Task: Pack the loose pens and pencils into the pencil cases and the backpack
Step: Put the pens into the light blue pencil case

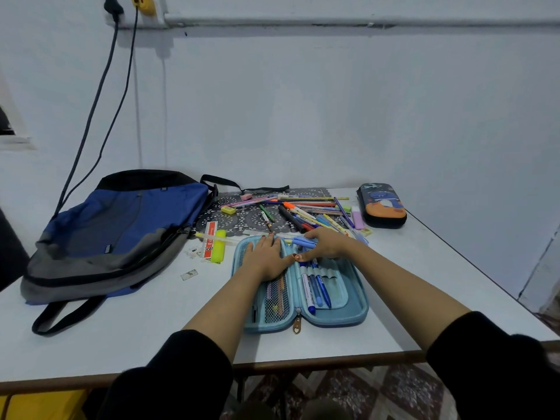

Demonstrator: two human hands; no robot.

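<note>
A light blue pencil case (348, 307) lies unzipped and flat on the white table (151, 334) in front of me. My left hand (266, 257) presses flat on its left mesh half, fingers straight. My right hand (327, 245) grips a blue pen (301, 241) over the top of the case's right half, where several blue pens (316, 291) sit in elastic loops. Loose pens and pencils (306, 210) lie in a heap behind the case. A closed dark pencil case (382, 206) stands at the back right. The blue and grey backpack (121, 231) lies on the left.
A yellow highlighter (218, 247), a red and white box (209, 242), a yellow sharpener (228, 210) and erasers (357, 218) lie around the heap on a dark lace mat (239, 219). Two cables (100, 110) hang down the wall to the backpack. The table's right edge runs diagonally.
</note>
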